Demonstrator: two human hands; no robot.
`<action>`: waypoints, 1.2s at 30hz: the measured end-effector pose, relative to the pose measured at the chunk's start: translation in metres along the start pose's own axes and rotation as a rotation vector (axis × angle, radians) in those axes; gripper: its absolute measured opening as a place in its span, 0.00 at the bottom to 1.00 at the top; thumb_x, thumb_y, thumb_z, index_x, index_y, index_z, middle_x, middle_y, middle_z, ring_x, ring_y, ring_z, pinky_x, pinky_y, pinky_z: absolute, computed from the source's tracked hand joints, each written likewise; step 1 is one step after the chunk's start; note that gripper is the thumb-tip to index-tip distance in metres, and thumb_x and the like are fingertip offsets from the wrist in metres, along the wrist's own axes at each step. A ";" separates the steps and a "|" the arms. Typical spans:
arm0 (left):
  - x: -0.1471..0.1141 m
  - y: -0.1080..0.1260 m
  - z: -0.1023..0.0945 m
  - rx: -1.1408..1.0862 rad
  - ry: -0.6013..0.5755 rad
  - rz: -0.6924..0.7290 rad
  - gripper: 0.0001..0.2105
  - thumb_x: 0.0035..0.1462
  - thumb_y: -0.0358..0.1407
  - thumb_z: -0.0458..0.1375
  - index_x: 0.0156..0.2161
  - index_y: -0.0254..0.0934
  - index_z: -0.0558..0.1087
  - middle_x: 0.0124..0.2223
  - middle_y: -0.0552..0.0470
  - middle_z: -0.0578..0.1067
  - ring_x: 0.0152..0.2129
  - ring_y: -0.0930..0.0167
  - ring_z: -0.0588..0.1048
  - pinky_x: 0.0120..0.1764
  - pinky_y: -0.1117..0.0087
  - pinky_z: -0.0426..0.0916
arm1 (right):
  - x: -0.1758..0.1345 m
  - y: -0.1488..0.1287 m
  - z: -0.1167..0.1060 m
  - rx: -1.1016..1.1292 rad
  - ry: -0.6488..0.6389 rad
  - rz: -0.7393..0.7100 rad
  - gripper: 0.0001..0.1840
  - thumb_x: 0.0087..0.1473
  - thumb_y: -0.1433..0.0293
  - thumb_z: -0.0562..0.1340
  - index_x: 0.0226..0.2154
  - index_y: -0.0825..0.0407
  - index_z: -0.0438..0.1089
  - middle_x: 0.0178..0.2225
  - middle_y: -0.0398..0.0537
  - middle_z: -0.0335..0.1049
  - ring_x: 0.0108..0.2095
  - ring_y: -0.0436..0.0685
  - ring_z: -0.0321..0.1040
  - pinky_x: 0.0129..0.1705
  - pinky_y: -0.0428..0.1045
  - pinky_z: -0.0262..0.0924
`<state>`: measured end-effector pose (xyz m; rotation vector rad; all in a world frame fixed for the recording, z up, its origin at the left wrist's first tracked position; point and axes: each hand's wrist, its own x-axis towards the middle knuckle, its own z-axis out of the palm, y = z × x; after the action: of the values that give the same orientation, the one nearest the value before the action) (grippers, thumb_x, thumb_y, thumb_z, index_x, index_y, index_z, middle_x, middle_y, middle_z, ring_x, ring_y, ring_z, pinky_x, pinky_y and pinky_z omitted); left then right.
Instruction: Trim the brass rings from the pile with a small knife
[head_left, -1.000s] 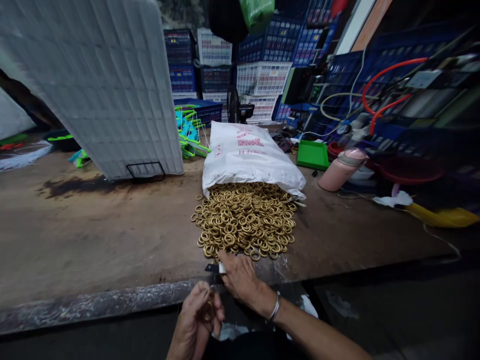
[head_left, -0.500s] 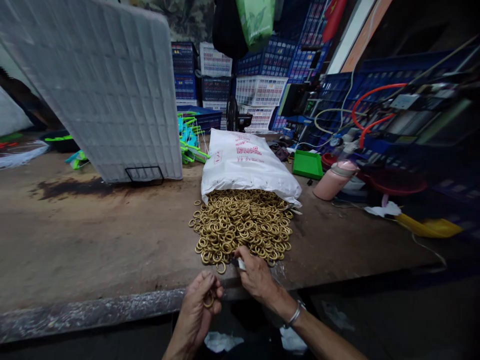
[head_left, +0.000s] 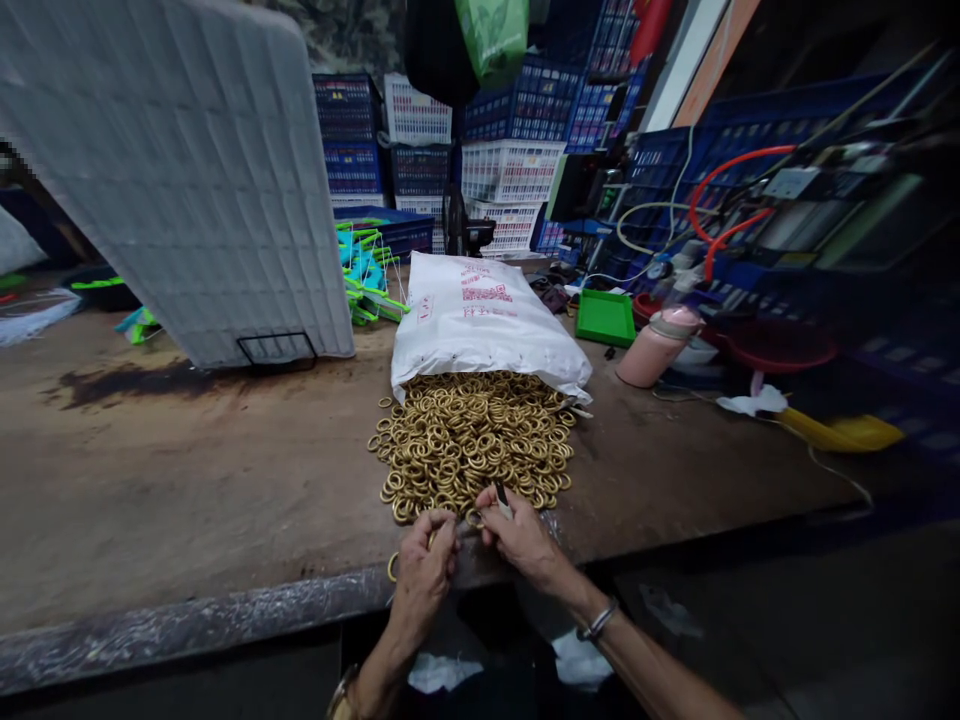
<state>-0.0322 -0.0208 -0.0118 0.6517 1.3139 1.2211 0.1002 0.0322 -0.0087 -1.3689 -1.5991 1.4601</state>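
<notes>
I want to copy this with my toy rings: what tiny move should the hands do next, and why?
Perhaps the right hand could draw the gold ring at its fingertips toward the left hand: that ring is at the near edge of the pile, and the hands are close together.

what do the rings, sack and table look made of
Rings: brass-coloured with a dull sheen; metal or coated plastic, hard to tell. Sack: probably white plastic, perhaps woven, given its creased, faintly shiny surface. Table: likely wood or board, brown and mostly matt, with dark stains.
</notes>
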 end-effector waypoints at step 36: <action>-0.007 0.004 0.013 -0.098 -0.118 -0.042 0.17 0.45 0.49 0.57 0.30 0.37 0.62 0.20 0.61 0.63 0.10 0.83 0.53 0.14 0.81 0.45 | -0.014 0.006 0.000 -0.683 -0.022 -0.329 0.09 0.45 0.78 0.50 0.29 0.52 0.62 0.23 0.42 0.64 0.24 0.49 0.58 0.26 0.44 0.44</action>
<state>-0.0200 -0.0225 -0.0031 0.6131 1.1570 1.1871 0.1065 0.0186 -0.0116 -1.3278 -2.3312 0.7577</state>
